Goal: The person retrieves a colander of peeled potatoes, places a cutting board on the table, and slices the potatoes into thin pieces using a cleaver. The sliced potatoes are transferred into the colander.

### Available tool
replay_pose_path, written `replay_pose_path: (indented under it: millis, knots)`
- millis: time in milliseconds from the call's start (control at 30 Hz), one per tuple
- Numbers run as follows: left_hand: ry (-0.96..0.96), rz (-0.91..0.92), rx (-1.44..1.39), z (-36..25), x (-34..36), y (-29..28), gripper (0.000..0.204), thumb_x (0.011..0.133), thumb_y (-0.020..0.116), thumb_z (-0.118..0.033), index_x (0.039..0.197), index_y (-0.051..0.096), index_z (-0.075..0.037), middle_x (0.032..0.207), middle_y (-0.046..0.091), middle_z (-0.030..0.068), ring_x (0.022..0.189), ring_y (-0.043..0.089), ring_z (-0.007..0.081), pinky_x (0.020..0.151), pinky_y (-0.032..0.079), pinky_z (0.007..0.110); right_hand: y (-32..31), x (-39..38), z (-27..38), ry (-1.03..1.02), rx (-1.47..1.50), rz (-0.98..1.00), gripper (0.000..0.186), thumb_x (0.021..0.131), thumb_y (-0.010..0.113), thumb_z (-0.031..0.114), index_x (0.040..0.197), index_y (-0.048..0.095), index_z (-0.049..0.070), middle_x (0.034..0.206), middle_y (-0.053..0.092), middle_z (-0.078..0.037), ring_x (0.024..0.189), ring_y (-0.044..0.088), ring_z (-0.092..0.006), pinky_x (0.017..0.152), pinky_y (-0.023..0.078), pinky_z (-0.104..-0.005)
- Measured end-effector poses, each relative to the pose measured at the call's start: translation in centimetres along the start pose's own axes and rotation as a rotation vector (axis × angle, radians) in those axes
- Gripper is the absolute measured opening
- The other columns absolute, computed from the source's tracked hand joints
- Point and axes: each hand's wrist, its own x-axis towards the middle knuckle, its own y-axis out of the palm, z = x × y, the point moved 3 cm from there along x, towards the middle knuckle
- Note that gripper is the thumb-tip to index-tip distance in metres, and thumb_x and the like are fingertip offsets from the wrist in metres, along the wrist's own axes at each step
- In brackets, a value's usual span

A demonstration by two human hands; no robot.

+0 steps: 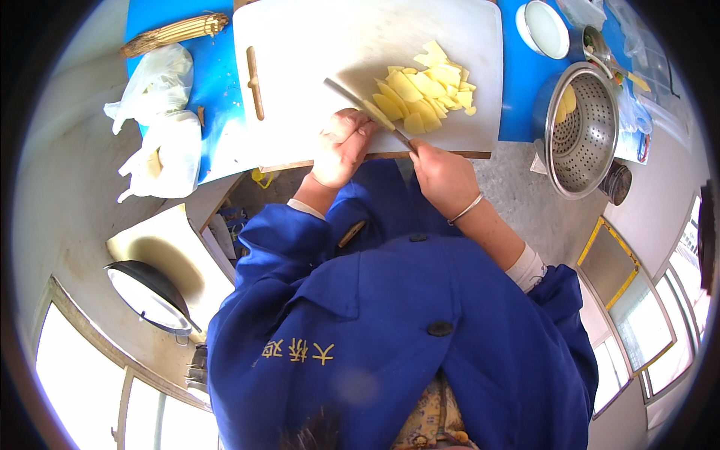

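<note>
My right hand (446, 178) is closed round the handle of a kitchen knife (346, 94), whose blade slants up and left over a white cutting board (315, 45). Close against the blade's near side, my left hand (345, 147) has its fingers bent and pressed together. Whatever lies under those fingers is hidden. A pale yellow slice, which looks like potato, rests along the blade's far side. Just beyond the knife, a loose heap of potato slices (426, 91) spreads over the right part of the board.
White plastic bags (159, 82) and a bundle of thin sticks (180, 34) lie left on the blue tabletop (214, 105). To the right are a steel colander (589, 157) with yellow pieces inside and a white bowl (546, 30). A wok (150, 296) sits lower left.
</note>
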Motion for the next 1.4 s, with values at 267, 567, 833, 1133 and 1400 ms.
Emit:
replay_pose_path:
  millis: [267, 567, 833, 1133, 1400]
  knots:
    - [-0.036, -0.062, -0.053, 0.3, -0.5, 0.4, 0.038, 0.064, 0.075, 0.006, 0.102, 0.075, 0.000, 0.105, 0.070, 0.0120, 0.098, 0.068, 0.0320, 0.084, 0.057, 0.041, -4.5, -2.7, 0.0, -0.054, 0.009, 0.029, 0.017, 0.099, 0.064, 0.017, 0.092, 0.061, 0.002, 0.073, 0.063, -0.019, 0.070, 0.063, -0.0421, 0.063, 0.049, -0.0514]
    - [-0.019, -0.087, -0.027, 0.3, -0.6, 0.3, 0.037, 0.065, 0.077, 0.006, 0.102, 0.076, -0.001, 0.101, 0.069, 0.0112, 0.097, 0.068, 0.0309, 0.084, 0.057, 0.040, -0.9, 1.1, -0.3, -0.050, 0.036, 0.008, 0.018, 0.101, 0.062, 0.017, 0.093, 0.060, 0.002, 0.073, 0.063, -0.020, 0.070, 0.064, -0.0428, 0.062, 0.049, -0.0511]
    - [-0.055, -0.070, 0.018, 1.4, -2.2, 1.9, 0.036, 0.066, 0.076, 0.007, 0.102, 0.075, 0.000, 0.102, 0.069, 0.0122, 0.096, 0.068, 0.0310, 0.083, 0.057, 0.040, -4.5, -2.5, -0.1, -0.082, 0.001, 0.069, 0.018, 0.101, 0.062, 0.019, 0.095, 0.061, 0.002, 0.076, 0.065, -0.020, 0.071, 0.065, -0.0420, 0.064, 0.051, -0.0505]
    - [-0.070, -0.098, -0.020, 1.3, -2.0, 1.3, 0.030, 0.071, 0.077, 0.006, 0.100, 0.076, -0.002, 0.100, 0.071, 0.0116, 0.094, 0.069, 0.0310, 0.082, 0.058, 0.040, -1.1, 1.9, -0.6, -0.076, 0.028, 0.033, 0.020, 0.102, 0.063, 0.019, 0.096, 0.062, 0.000, 0.075, 0.064, -0.022, 0.070, 0.062, -0.0436, 0.062, 0.048, -0.0503]
    - [-0.061, -0.154, -0.026, 0.4, -1.0, 0.5, 0.036, 0.066, 0.077, 0.005, 0.101, 0.075, 0.000, 0.102, 0.070, 0.0113, 0.096, 0.069, 0.0303, 0.084, 0.058, 0.040, -5.2, -1.4, 0.0, -0.122, -0.036, 0.077, 0.018, 0.100, 0.061, 0.020, 0.093, 0.062, 0.003, 0.075, 0.066, -0.019, 0.073, 0.066, -0.0408, 0.066, 0.052, -0.0503]
